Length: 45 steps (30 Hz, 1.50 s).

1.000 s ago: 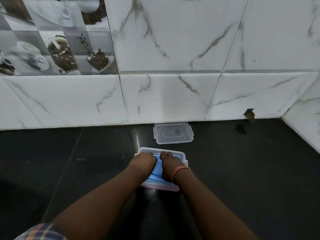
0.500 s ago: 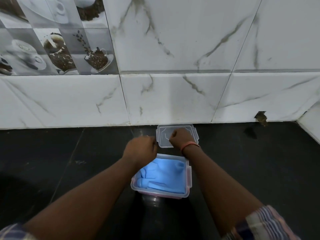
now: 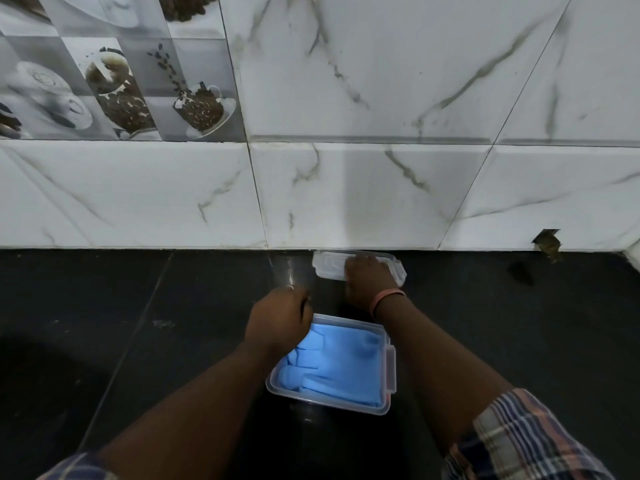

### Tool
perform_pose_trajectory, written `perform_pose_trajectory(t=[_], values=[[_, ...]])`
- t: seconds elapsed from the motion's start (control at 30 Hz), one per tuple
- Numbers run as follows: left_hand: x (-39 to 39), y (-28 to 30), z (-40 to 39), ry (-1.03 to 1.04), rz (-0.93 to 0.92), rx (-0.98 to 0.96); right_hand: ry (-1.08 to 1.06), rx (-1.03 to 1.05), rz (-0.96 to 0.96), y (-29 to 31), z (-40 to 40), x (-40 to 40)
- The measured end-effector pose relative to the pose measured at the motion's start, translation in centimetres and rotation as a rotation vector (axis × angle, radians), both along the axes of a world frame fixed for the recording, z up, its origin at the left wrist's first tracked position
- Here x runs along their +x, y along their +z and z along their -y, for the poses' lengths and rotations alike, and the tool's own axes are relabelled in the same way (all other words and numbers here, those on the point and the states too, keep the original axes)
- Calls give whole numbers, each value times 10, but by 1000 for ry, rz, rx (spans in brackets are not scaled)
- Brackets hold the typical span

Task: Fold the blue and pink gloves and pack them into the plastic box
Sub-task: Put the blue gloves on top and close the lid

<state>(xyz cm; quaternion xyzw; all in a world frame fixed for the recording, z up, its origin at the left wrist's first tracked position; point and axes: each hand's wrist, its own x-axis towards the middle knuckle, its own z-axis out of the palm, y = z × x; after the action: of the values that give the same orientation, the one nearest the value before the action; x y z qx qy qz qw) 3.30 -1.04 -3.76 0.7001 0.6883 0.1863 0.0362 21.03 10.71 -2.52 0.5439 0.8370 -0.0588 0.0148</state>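
The blue gloves [image 3: 337, 367] lie folded inside the plastic box [image 3: 388, 372] on the dark counter [image 3: 138, 323]; no pink shows from here. The right hand [image 3: 367, 277] rests on the clear lid [image 3: 327, 266] by the wall, fingers curled over it. The left hand [image 3: 278, 320] hovers loosely closed, holding nothing. The lid looks light, thin and slightly bendy, so its edges seem the best place to grip.

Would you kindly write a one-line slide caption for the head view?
Right hand on the clear lid by the wall; left hand over the plastic box holding blue gloves.
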Motion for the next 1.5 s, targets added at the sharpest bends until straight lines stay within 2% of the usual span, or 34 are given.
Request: perform_pose_trajectory(t=[0.1, 0.2, 0.3, 0.4, 0.53, 0.63, 0.67, 0.77, 0.83, 0.9, 1.0, 1.1, 1.23, 1.37, 1.5], values=[[3, 2, 2, 55, 74, 54, 27, 225, -222, 26, 13, -9], [10, 11, 4, 164, 250, 171, 92, 266, -426, 57, 27, -13], [19, 41, 1, 221, 400, 279, 245, 269, -393, 84, 39, -13], [16, 61, -3, 151, 488, 301, 297, 274, -434, 102, 54, -11], [11, 75, 9, 45, 679, 391, 157, 367, -550, 106, 77, 5], [6, 74, 18, 113, 833, 379, -113, 374, -574, 89, 96, 26], [5, 72, 22, 149, 904, 321, -189, 331, -601, 78, 103, 32], [5, 59, 34, 248, 1043, 165, -336, 107, -926, 43, 129, 38], [6, 49, 42, 326, 1094, 105, -448, 38, -1022, 20, 144, 35], [5, 42, 49, 377, 1102, 21, -592, 29, -1065, 4, 153, 31], [-1, 31, 58, 334, 1033, -67, -724, 47, -1116, -1, 154, 26], [-5, 20, 67, 304, 952, -138, -757, 108, -1078, -1, 159, 15], [-5, 12, 68, 275, 960, -171, -782, 212, -1000, -6, 169, 10], [0, 10, 63, 286, 958, -232, -840, 162, -951, -8, 168, 12], [8, 7, 56, 288, 858, -244, -849, 116, -843, -11, 158, 15]])
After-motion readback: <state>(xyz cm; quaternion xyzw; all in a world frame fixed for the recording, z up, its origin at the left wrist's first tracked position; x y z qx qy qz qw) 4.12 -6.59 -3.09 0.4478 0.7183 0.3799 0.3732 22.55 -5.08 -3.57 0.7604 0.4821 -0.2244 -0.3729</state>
